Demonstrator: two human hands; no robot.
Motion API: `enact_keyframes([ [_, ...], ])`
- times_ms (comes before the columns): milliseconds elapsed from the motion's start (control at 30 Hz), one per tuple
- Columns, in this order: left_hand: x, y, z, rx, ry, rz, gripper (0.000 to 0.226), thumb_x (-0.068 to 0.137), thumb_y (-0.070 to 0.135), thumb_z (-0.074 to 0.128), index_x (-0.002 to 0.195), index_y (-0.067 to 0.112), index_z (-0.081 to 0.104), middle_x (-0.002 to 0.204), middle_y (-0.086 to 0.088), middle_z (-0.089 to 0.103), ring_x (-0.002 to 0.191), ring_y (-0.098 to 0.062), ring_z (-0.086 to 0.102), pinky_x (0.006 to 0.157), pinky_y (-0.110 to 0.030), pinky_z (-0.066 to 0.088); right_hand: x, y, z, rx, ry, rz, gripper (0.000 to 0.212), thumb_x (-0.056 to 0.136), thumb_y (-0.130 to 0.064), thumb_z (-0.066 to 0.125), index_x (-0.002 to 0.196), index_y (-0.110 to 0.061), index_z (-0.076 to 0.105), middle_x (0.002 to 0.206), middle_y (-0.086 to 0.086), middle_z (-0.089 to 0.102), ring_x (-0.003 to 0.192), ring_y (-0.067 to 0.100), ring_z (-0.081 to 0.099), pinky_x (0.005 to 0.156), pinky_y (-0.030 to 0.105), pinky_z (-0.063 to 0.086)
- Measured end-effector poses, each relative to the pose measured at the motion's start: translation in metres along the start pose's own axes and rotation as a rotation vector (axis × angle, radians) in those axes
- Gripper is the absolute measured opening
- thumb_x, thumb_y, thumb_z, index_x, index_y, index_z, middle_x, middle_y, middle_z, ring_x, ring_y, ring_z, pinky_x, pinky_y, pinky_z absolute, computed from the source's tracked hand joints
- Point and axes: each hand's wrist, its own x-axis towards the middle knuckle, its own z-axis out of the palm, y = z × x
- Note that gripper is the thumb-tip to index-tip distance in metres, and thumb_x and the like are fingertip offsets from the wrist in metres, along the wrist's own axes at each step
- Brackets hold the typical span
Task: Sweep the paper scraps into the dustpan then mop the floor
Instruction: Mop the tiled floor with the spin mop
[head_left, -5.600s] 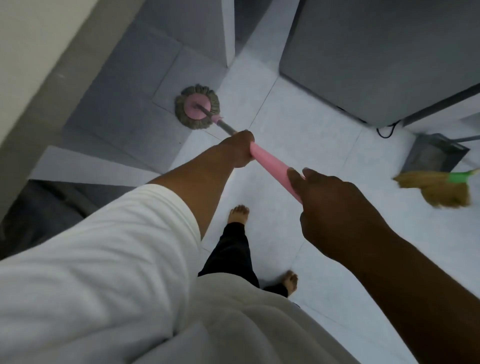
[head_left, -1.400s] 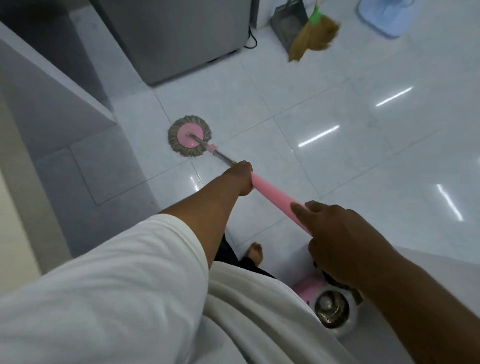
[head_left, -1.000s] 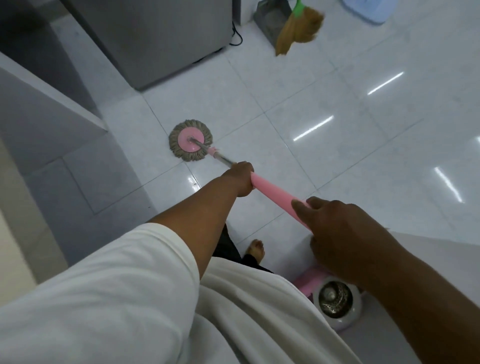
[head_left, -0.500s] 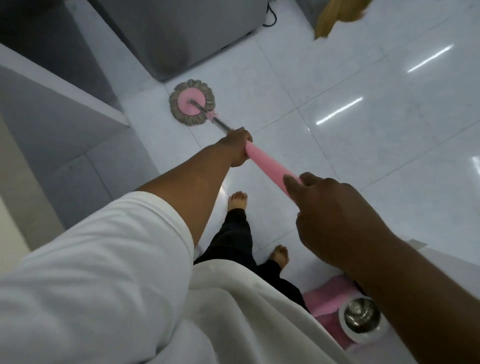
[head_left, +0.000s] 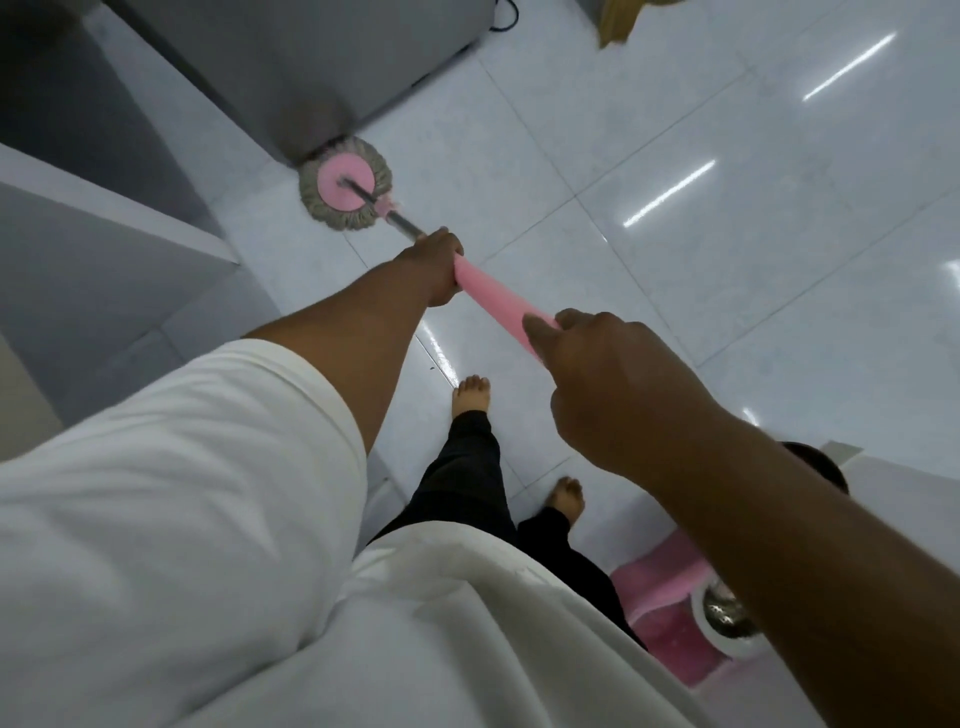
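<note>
A round mop head, pink disc ringed with grey-brown strands, lies flat on the white tile floor right at the base corner of a grey cabinet. Its pink handle runs back toward me. My left hand grips the handle low, where the pink sleeve meets the metal rod. My right hand grips it higher, near the top end. The bristles of a straw broom show at the top edge. No dustpan or paper scraps are in sight.
The grey cabinet stands at the top, with a black cable beside it. A grey wall ledge fills the left. A pink-and-white mop bucket with a steel spinner sits at the lower right, behind my bare feet.
The mop head has slid forward from the open tile to the cabinet's base. Both hands kept their grip on the handle. The view has tilted down, and the broom is nearly out of frame.
</note>
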Motion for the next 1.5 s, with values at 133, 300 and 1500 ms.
enact_keyframes([
  [133,-0.036,0.039,0.03,-0.042,-0.037,0.024,0.038,0.094,0.017,0.06,0.13,0.018,0.048,0.135,-0.006,0.051,0.106,-0.024,0.055,0.083,-0.03,0.04,-0.058,0.014,-0.001,-0.014,0.003,0.029,0.053,0.089,-0.014,0.054,0.141,-0.013,0.041,0.103,0.005,0.061,0.068,0.018,0.049,0.061,0.024,0.035],
  [300,-0.091,0.09,0.077,-0.015,-0.051,0.117,0.043,0.09,0.019,0.067,0.128,0.016,0.048,0.128,-0.006,0.055,0.102,-0.024,0.058,0.083,-0.032,0.047,-0.139,0.026,0.008,0.0,-0.036,0.07,0.051,0.088,-0.013,0.053,0.138,-0.015,0.043,0.098,0.003,0.06,0.069,0.017,0.054,0.059,0.023,0.037],
  [1500,0.063,0.009,-0.054,-0.039,-0.011,0.1,0.043,0.091,0.013,0.063,0.13,0.019,0.047,0.133,-0.007,0.051,0.096,-0.019,0.049,0.077,-0.026,0.037,0.061,0.018,-0.04,0.019,0.042,0.048,0.038,0.093,-0.023,0.056,0.13,-0.015,0.051,0.1,0.003,0.061,0.074,0.015,0.056,0.077,0.026,0.05],
])
